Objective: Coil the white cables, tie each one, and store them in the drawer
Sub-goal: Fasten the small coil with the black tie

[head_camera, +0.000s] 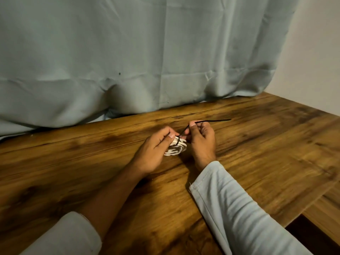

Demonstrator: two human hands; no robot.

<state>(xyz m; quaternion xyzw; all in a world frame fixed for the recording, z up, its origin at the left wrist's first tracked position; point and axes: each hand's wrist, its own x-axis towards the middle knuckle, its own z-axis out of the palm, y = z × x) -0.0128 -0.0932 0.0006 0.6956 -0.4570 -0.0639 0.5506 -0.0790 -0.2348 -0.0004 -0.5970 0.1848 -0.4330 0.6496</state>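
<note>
Both hands work close together over the wooden table [257, 144]: left hand [153, 150] grips the coiled white cable [175, 147] just above the tabletop, thumb pressing its top. Right hand [202, 140] pinches a thin black tie [211, 121], looped over the coil, free end sticking out right. Grey curtain [128, 52] behind.

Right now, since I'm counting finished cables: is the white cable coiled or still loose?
Coiled: the white cable lies in stacked loops between the left hand and right hand. The black tie loops it; fastened, cannot tell.
</note>
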